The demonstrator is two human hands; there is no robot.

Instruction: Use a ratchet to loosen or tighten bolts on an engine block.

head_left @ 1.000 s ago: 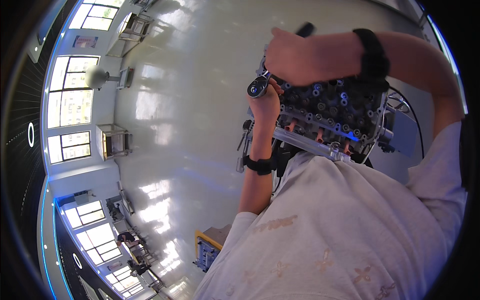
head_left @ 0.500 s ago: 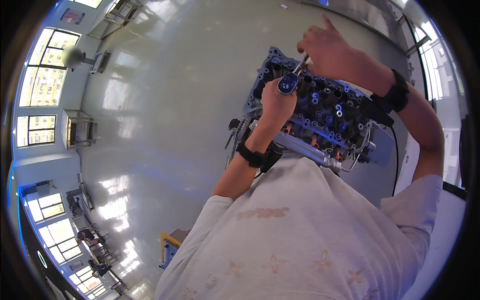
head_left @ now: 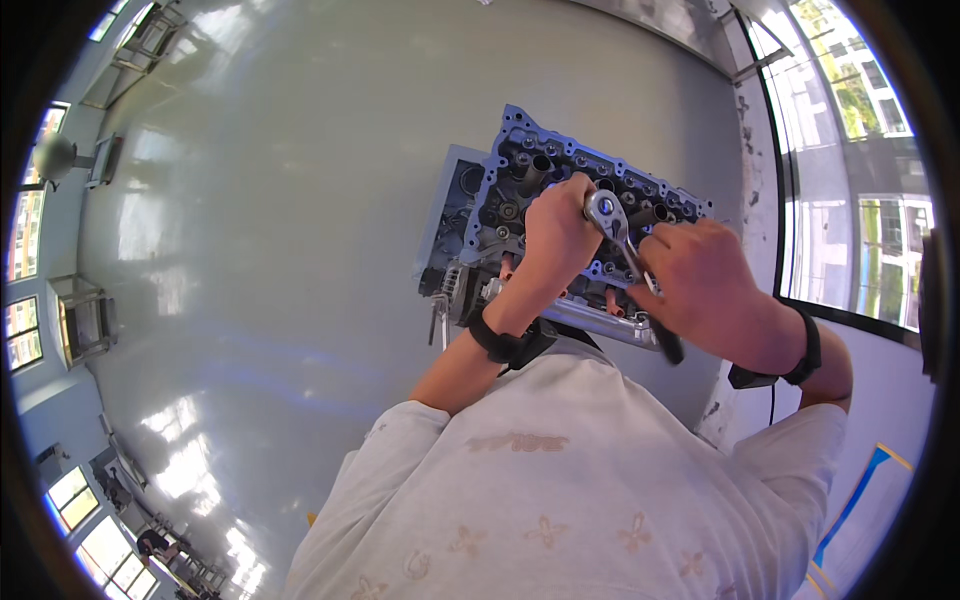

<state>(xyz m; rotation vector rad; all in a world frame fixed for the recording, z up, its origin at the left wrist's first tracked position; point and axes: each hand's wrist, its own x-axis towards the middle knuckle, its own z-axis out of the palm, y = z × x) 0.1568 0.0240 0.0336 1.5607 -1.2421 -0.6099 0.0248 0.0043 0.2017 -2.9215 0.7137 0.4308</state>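
A ratchet wrench (head_left: 620, 226) with a shiny round head lies across a grey metal engine cylinder head (head_left: 535, 128). My left hand (head_left: 562, 228) is closed at the wrench's head, and whatever sits below that hand is hidden. Curled round the handle is my right hand (head_left: 702, 278), with the dark end of the grip showing below its fingers. Bolts, round bores and valve parts fill the cylinder head around my hands. Along its near side runs a silver tube (head_left: 610, 322), with copper-coloured pieces (head_left: 614, 302) just above it.
Underneath, a grey block (head_left: 440, 215) juts out on the left of the cylinder head. Glossy floor (head_left: 300, 200) spreads to the left. A white wall (head_left: 755, 200) with large windows stands on the right. Benches (head_left: 80, 320) line the far left, where a person (head_left: 155, 545) is visible.
My right hand has swung the wrench handle from the far side round toward me on the right, and its fingers have closed on it. My left hand stays at the wrench's head. The view has shifted.
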